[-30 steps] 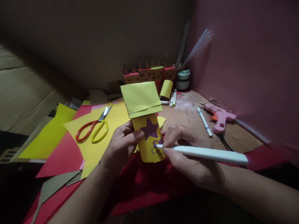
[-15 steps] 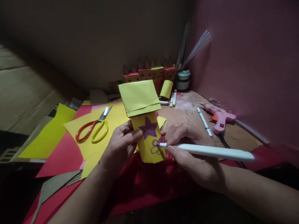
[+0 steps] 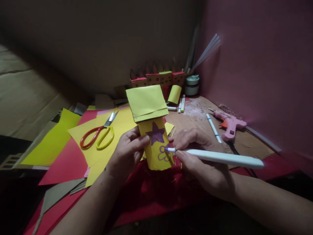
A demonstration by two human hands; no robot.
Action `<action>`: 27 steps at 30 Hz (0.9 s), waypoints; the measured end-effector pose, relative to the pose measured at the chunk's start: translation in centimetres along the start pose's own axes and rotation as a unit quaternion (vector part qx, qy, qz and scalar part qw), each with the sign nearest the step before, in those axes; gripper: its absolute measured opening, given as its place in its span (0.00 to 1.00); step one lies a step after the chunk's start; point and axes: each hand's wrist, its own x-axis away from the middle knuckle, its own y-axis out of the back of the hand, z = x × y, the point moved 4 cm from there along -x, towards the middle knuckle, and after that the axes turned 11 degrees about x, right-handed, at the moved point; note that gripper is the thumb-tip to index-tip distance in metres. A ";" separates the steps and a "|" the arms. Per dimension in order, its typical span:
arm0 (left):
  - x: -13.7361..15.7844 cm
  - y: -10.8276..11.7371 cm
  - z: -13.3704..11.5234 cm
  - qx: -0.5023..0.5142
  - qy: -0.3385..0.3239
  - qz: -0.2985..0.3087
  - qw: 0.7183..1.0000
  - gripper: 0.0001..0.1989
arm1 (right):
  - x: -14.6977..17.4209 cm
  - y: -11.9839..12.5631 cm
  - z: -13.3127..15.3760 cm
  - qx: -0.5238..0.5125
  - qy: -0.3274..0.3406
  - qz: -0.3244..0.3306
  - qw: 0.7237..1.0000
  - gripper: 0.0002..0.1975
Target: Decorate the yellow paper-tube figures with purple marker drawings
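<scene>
My left hand grips a yellow paper tube by its left side, thumb in front. A folded yellow paper flap tops the tube like a roof. On the tube's front are a filled purple star and, below it, a purple flower outline. Pinched in my right hand is a white marker, its purple tip at the flower's upper part. Whether the tip touches the paper is hard to tell.
Scissors lie on yellow and red paper sheets at left. A pink glue gun and a capped marker lie at right. Behind stand cardboard boxes with drawn faces, a yellow paper roll and a lidded jar.
The marker tip has shifted slightly up and right over the flower. The view has moved a little; both hands keep their hold.
</scene>
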 end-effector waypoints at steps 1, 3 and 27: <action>0.0 0.0 0.0 -0.001 -0.001 0.000 1.000 0.18 | 0.0 0.0 0.0 0.003 0.001 -0.004 1.000 0.05; 0.0 0.0 0.0 -0.003 0.001 0.001 1.000 0.19 | -0.1 0.1 0.1 0.009 0.001 -0.009 1.000 0.05; -0.2 0.0 0.1 -0.004 -0.004 -0.007 1.000 0.20 | 0.0 -0.2 -0.5 0.011 -0.005 0.005 1.000 0.04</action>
